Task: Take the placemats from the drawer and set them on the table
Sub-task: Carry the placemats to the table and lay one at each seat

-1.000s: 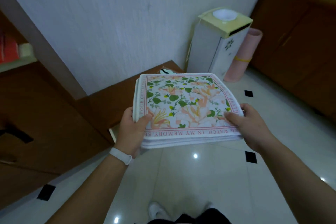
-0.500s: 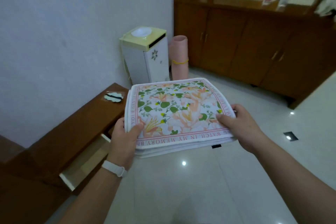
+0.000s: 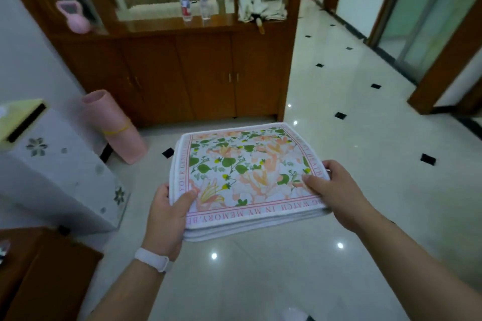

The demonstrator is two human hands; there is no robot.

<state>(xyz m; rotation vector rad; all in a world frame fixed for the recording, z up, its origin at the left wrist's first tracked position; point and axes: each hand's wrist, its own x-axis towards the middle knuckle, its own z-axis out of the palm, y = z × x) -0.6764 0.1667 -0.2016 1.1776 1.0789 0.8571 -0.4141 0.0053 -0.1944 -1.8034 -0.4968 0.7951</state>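
Head view, flat placemats (image 3: pixel 247 177) stack, printed border text upside-down, left hand (image 3: pixel 167 219) and right hand (image 3: pixel 336 190) gripping opposite edges

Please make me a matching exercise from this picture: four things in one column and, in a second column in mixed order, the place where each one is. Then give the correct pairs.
Things:
1. stack of floral placemats
2. pink kettlebell
3. rolled pink mat
4. white wristband

Places:
A. worn on the wrist of the left hand
B. standing on the floor beside the wooden cabinet
C. held between the left hand and the right hand
D. on the wooden cabinet's ledge

Pairs: 1-C, 2-D, 3-B, 4-A.
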